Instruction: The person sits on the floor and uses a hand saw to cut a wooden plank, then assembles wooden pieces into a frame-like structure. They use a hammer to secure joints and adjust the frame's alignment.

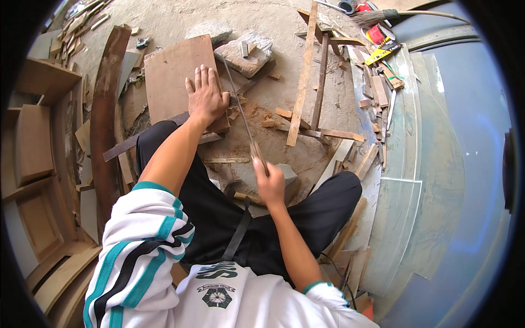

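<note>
- Landmark: the brown board (175,76), lying flat on the concrete floor (273,38) in front of the seated person.
- Left hand (206,97): pressed palm-down on the near right corner of the board, fingers spread flat and pointing away from the body. It grips nothing; it bears down on the surface.
- Right hand (269,183): well to the near right of the board, above the knee, fingers closed fully round the handle of the hand saw (240,117).
- Saw position: the thin blade runs from the right hand up and away along the right edge of the board, passing just beside the left hand's thumb side.
- Long axis: near-right to far-left, close to parallel with the board's right edge.
- Nearer hand: the left hand lies closest to the blade where it meets the board; the right hand holds only the handle end.
- Saw appearance: narrow, dark, straight blade; handle mostly hidden inside the fist.
- Sawdust (254,117) lies in a heap just right of the board, beneath the blade.
- A grey stone block (244,52) sits beyond the board's far right corner.
</note>
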Demonstrator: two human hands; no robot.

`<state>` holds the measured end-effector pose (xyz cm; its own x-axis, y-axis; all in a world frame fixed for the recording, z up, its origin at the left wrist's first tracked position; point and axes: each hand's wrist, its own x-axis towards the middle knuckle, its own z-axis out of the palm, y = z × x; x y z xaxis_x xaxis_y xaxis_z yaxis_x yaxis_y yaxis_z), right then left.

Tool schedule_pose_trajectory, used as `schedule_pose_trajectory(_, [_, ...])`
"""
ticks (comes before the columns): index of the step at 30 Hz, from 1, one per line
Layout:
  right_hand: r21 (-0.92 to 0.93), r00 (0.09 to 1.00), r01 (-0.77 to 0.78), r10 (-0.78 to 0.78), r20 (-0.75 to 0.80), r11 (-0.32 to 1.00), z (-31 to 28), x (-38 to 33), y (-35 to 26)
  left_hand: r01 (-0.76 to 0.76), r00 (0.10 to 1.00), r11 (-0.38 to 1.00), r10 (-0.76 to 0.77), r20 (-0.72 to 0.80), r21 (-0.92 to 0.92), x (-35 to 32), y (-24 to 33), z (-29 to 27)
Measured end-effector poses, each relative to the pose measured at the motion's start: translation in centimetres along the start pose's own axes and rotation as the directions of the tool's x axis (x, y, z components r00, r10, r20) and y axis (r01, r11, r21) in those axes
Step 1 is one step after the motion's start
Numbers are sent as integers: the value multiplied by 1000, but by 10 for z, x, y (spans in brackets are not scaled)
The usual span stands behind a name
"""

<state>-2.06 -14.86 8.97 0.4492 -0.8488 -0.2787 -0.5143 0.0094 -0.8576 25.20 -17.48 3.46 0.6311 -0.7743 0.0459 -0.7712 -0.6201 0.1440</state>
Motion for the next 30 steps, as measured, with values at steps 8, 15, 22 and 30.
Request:
schedule_pose_trajectory(8, [-37,999,35,-36,-16,999,-18,-45,21,31,1000,999,-31,1,-26,1,-4,2])
schedule_pose_trajectory(15, [51,1000,16,-15,-16,999,21,40,-9,-14,1000,999,14,-19,-31,2,3,3])
schedule_pose_trajectory(22, [-21,1000,28,-28,2,999,-17,-41,30,11,1000,1000,-11,-13,-9,-1,-8,3])
schedule_pose_trajectory(30, [38,1000,-4,4,-22,999,21,32,-9,-2,1000,999,1,-13,-48,4,2,6])
